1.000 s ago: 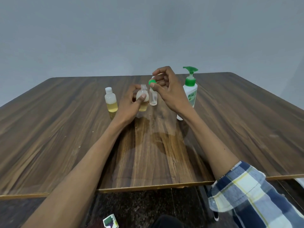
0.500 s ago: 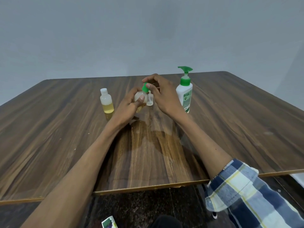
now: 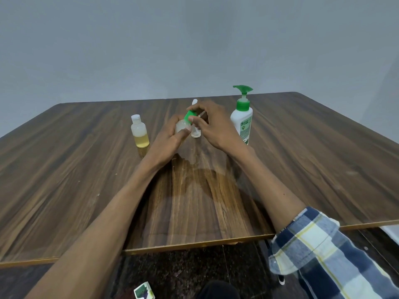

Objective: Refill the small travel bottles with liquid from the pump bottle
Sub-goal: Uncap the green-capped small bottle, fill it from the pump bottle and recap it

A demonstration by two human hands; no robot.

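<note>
My left hand [image 3: 167,140] grips a small round translucent travel bottle [image 3: 181,126] near the table's middle. On that bottle's mouth sits a green cap [image 3: 189,116], pinched by the fingers of my right hand [image 3: 212,126]. A slim clear bottle [image 3: 195,133] with a white top stands just behind my fingers, partly hidden. To the left stands a capped travel bottle [image 3: 139,132] holding yellow liquid. The white pump bottle [image 3: 242,117] with a green pump stands to the right, beside my right wrist.
Everything rests on a dark wooden table [image 3: 86,169] whose front edge runs near my elbows. A small green-and-white carton [image 3: 143,291] lies on the dark floor below. A grey wall closes the back.
My right hand has come down from above the slim bottle and brought the green cap onto the bottle held in my left hand. The camera view shifted slightly.
</note>
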